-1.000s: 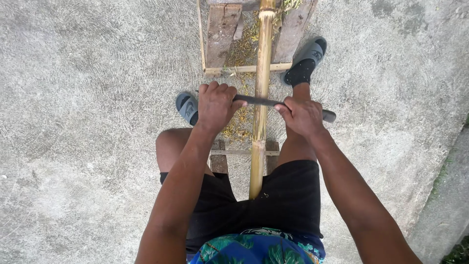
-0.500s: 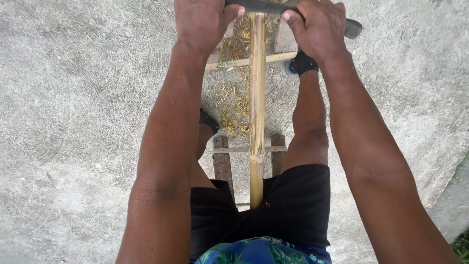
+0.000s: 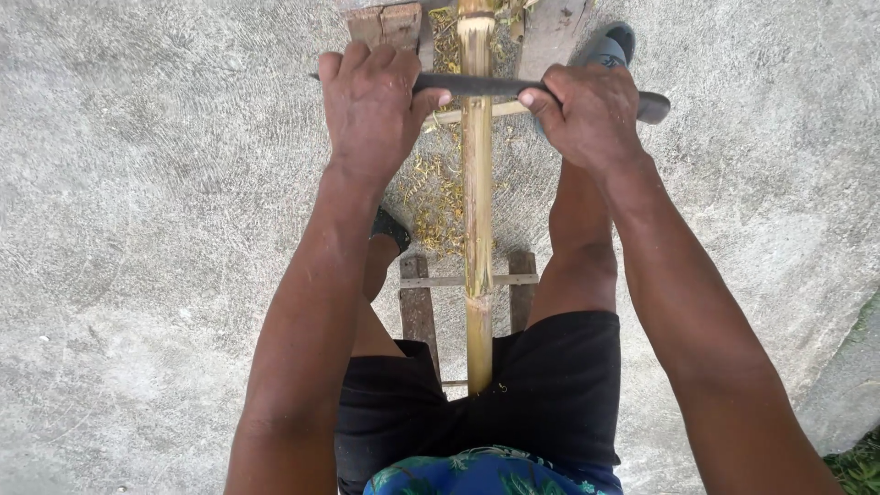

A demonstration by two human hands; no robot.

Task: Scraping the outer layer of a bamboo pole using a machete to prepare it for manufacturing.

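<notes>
A long yellow bamboo pole [image 3: 476, 229] runs away from me between my legs, resting on a low wooden frame [image 3: 418, 302]. Across it lies a dark flat blade [image 3: 486, 87], held at both ends. My left hand [image 3: 369, 101] grips the blade's left end, fingers curled over it. My right hand [image 3: 587, 110] grips the right end, with the blade's dark tip [image 3: 653, 106] sticking out past it. Both arms are stretched forward. The blade sits on the pole near its far part.
Yellowish shavings [image 3: 435, 197] lie on the concrete under the pole. My feet in grey sandals [image 3: 610, 44] rest beside the frame, the left one [image 3: 392, 229] partly hidden by my arm. A bit of grass [image 3: 857, 467] shows at the bottom right.
Both hands and the blade pushed forward along the pole from near my knees to the far end, then came slightly back toward me.
</notes>
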